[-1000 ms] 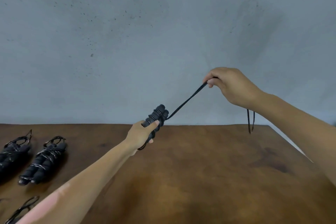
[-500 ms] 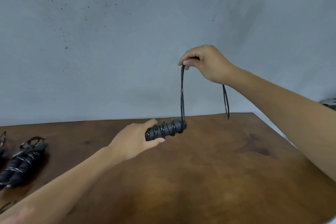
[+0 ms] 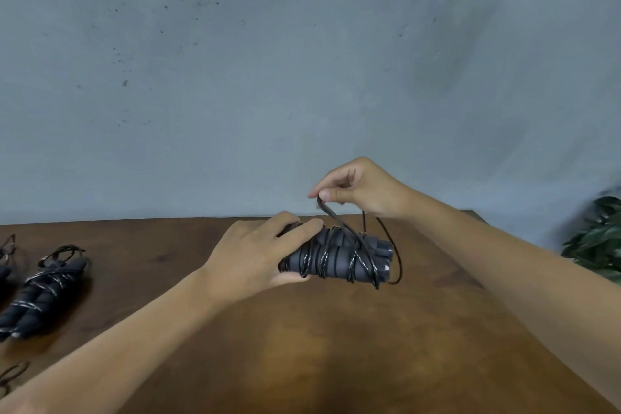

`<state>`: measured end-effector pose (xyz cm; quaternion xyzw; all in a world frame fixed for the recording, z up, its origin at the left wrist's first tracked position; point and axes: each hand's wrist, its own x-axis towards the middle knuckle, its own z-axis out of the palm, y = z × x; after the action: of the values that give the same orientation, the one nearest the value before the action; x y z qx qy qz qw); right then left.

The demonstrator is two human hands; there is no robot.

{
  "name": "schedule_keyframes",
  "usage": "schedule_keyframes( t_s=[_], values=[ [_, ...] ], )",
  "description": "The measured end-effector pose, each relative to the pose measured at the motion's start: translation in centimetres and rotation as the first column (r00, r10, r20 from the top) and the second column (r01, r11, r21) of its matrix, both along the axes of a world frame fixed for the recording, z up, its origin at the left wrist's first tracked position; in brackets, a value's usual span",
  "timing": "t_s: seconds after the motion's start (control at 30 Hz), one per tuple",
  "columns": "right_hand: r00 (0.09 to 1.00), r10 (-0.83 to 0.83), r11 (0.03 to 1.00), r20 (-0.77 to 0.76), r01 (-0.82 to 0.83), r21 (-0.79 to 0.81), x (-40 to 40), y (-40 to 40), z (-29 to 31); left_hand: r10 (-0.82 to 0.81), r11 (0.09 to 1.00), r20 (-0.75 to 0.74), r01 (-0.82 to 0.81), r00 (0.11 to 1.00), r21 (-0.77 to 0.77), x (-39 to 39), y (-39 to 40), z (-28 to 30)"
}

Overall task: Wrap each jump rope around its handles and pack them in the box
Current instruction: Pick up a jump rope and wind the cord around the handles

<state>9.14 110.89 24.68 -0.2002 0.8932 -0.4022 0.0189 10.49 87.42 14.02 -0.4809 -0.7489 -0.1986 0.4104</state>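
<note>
Jump-rope handles (image 3: 339,259), cord-wrapped, lie clamped in my left hand (image 3: 255,255), while my right hand (image 3: 356,190) just above pinches the loose cord (image 3: 339,223) between thumb and fingers.

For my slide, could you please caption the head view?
Left hand holds rope-wrapped handles; right hand pinches the cord.

Soft, even, fairly dim light falls from above, leaving a faint sheen on the brown surface (image 3: 336,346) and weak shadows. Wide-angle bending curves the edges; the plant (image 3: 598,245) at right is smeared and blurred.
</note>
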Motion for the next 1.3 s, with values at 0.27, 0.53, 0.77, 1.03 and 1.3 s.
schedule_keyframes(
  t_s=[0.27, 0.53, 0.77, 1.03, 1.3],
  values=[
    [0.972, 0.05, 0.998, 0.231, -0.04, -0.05, 1.2, 0.1, -2.9, 0.001, 1.0, 0.056, -0.002, 0.998, 0.009, 0.7, 0.1, -0.1],
    [0.985, 0.0, 0.991, 0.172, 0.023, -0.129, 3.7, 0.1, -4.7, -0.034, 0.95, 0.558, -0.147, 0.829, 0.277, 2.1, 0.2, 0.4],
    [0.958, -0.282, 0.959, -0.054, 0.281, -0.018, 6.5, -3.9, -6.7, -0.362, 0.767, 0.787, -0.32, 0.5, 0.556, 2.1, 1.9, 0.7],
    [0.863, -0.353, 0.903, -0.361, 0.416, 0.11, 7.9, -7.7, -7.0, -0.658, 0.581, 0.709, -0.428, 0.253, 0.692, 1.4, 3.3, 0.4],
    [0.834, -0.397, 0.857, -0.384, 0.486, 0.171, 9.7, -10.6, -7.6, -0.787, 0.49, 0.605, -0.47, 0.123, 0.734, 1.9, 3.8, -0.4]
  ],
)
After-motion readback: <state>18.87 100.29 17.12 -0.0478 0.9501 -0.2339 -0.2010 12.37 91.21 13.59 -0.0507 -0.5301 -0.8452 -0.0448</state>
